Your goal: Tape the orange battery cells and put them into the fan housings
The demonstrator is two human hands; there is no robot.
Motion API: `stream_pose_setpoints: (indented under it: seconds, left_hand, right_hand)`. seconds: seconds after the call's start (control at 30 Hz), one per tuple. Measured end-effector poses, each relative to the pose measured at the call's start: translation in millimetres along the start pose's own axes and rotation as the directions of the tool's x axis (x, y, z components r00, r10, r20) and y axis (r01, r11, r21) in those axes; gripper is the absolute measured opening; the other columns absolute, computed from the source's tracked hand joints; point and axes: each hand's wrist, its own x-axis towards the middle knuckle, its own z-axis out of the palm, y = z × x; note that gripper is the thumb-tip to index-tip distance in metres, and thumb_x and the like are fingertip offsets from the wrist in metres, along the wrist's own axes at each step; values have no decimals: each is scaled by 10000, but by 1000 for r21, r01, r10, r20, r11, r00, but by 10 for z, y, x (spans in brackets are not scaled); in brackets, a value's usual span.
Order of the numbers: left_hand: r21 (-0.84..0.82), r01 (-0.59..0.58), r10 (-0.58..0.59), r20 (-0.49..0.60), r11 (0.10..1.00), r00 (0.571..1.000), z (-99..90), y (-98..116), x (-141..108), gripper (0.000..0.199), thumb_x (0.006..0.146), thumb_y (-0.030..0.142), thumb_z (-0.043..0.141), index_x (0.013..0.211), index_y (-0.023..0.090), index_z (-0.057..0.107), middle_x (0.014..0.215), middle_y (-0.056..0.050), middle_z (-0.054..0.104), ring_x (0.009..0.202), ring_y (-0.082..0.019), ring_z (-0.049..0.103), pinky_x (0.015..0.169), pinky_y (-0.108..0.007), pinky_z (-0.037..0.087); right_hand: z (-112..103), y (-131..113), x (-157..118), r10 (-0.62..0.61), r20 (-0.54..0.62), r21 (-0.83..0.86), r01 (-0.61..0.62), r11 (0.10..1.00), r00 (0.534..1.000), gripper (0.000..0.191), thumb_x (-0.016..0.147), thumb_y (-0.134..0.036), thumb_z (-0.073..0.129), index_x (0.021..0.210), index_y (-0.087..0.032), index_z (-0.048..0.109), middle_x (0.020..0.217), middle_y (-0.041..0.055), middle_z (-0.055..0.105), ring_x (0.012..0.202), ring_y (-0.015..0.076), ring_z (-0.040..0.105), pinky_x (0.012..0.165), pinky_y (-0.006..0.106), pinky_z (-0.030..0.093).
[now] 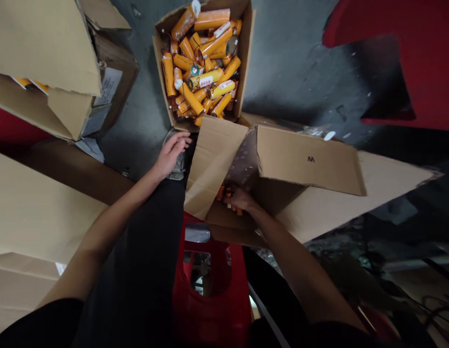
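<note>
My right hand (241, 199) is down inside an open cardboard box (282, 198), its fingers closed around some small orange wired battery packs (229, 191). Shadow and the hand itself hide part of its fingers. The box flap (215, 162) stands up between my two hands. On the other side of that flap, my left hand (171, 153) hovers over my shoe (177, 169), fingers apart and holding nothing. Just beyond it stands a cardboard box (248, 58) heaped with orange and yellow cylindrical battery packs (193, 99), some with dark wires and white labels.
A red plastic stool (213, 299) is between my legs, below the near box. Another open carton (46, 111) with orange items inside stands at left. Large cardboard panels (39, 208) lie below it. A red plastic object (423, 58) occupies the upper right; cables (436, 309) lie at lower right.
</note>
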Motion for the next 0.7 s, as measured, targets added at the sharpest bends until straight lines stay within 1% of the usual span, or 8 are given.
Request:
stream_pose_setpoints:
  seconds: [0.13,0.2,0.3,0.4,0.47,0.57,0.63,0.7]
  left_hand:
    - [2,10,-10,-17,1000,1000,-6,-31,-18,532,997,670,549,1281,234,659,1214,-107,739,1059,-197,708,911,-345,575]
    - [-3,5,-5,-14,1000,1000,4,-27,-25,555,992,680,551,1275,216,661,1206,-119,742,1067,-202,708,925,-356,577]
    - [-5,-23,23,-5,1000,1000,30,14,-43,578,986,696,551,1260,200,665,1196,-129,746,1092,-213,708,953,-373,579]
    - [1,-53,53,-55,999,997,24,91,-63,549,1016,671,512,1271,203,647,1199,-124,740,1076,-214,712,952,-389,584]
    - [51,-108,115,-185,993,976,-25,178,-46,511,1039,649,488,1278,221,632,1234,-108,723,1124,-224,700,1009,-421,569]
    - [264,-233,329,-426,936,843,-156,395,108,494,1055,658,467,1325,265,595,1389,-88,639,1349,-253,586,1195,-476,444]
    - [382,-296,459,-462,875,759,-228,578,320,518,1070,664,430,1418,296,536,1543,-74,524,1490,-254,453,1275,-474,340]
    - [455,-371,550,-368,810,750,-239,735,587,552,1081,665,387,1485,304,494,1635,-63,433,1573,-260,336,1317,-482,257]
  right_hand:
    - [-171,-129,-333,-126,55,246,109,963,990,390,806,-201,710,1195,-194,675,1104,74,812,979,224,779,843,321,641]
    - [-300,-305,-611,-268,29,482,221,848,963,373,789,-261,740,1149,-212,656,1072,68,800,941,225,777,838,355,650]
    - [-561,-766,-995,-542,-87,701,438,564,836,384,781,-353,797,1103,-257,612,1010,42,768,851,218,768,749,358,661]
    - [-880,-1441,-1118,-639,-347,568,696,439,686,399,857,-372,766,1205,-299,584,1034,32,750,855,216,764,734,346,666]
    - [-1105,-1919,-978,-599,-540,295,799,523,592,511,914,-380,704,1387,-310,522,1108,43,735,923,238,760,816,392,666]
    - [-1401,-2445,-479,-532,-706,-103,676,730,467,621,952,-429,644,1528,-293,455,1248,91,695,1119,340,710,1008,605,579]
    - [-1532,-2565,-55,-475,-786,-216,543,811,396,580,988,-471,580,1520,-262,483,1407,138,615,1321,419,588,1092,742,451]
    - [-1611,-2503,353,-427,-848,-255,466,847,313,551,1044,-489,464,1531,-233,470,1559,155,482,1492,438,410,1160,776,337]
